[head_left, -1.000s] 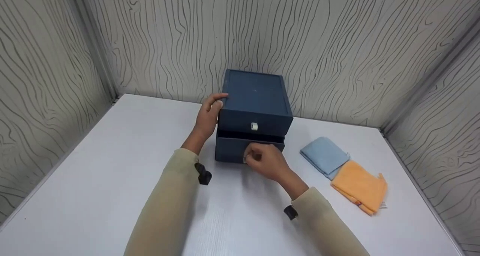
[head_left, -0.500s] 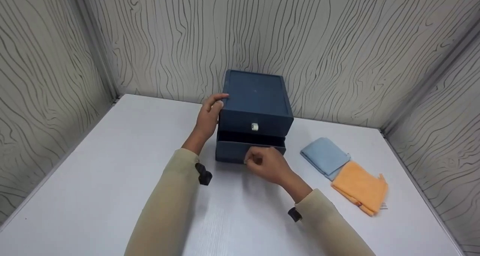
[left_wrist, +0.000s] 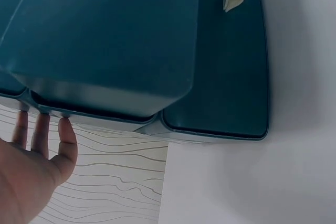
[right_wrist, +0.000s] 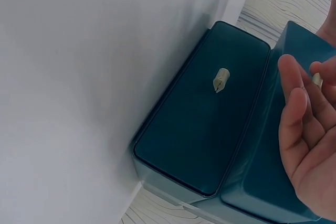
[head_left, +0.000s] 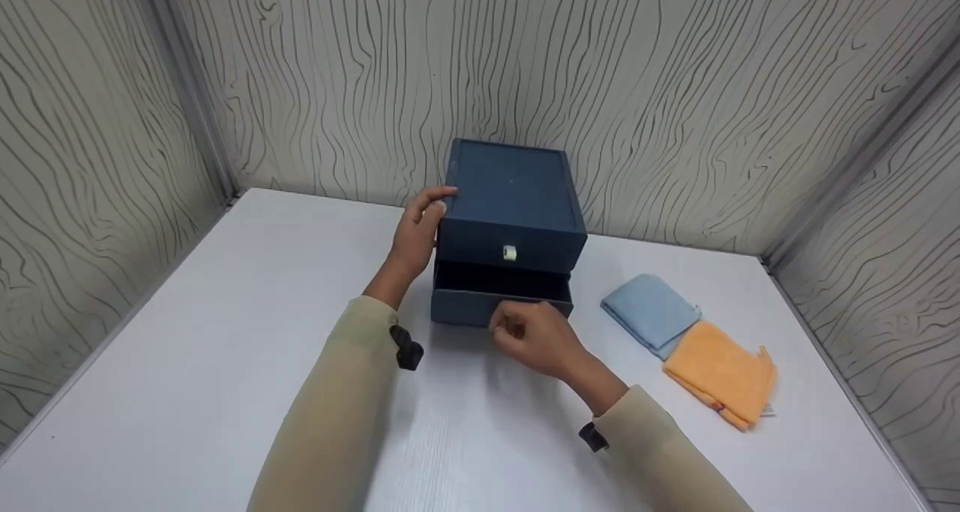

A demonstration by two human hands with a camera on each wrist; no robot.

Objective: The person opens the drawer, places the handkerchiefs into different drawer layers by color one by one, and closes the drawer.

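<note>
A dark blue drawer unit (head_left: 510, 186) stands near the back wall. Its top drawer (head_left: 480, 244) is closed and has a pale pull tab (head_left: 510, 253). Below, another drawer (head_left: 465, 307) is slid out, its inside dark. My left hand (head_left: 414, 235) rests on the unit's left side, index finger over the top edge; in the left wrist view the fingertips (left_wrist: 65, 124) touch the side. My right hand (head_left: 536, 336) pinches the pulled-out drawer's pale loop tab (right_wrist: 317, 80), mostly hidden by the fingers. The right wrist view also shows a closed lower drawer (right_wrist: 205, 114).
On the white table (head_left: 225, 362), right of the unit, lies a folded light blue cloth (head_left: 651, 313). A folded orange cloth (head_left: 720, 373) touches it nearer the front. A wood-grain patterned wall (head_left: 360, 70) stands behind, with side walls left and right.
The right hand has drawn the drawer farther out toward me, widening the dark opening. My left hand stays in place on the unit. Both cloths have not moved.
</note>
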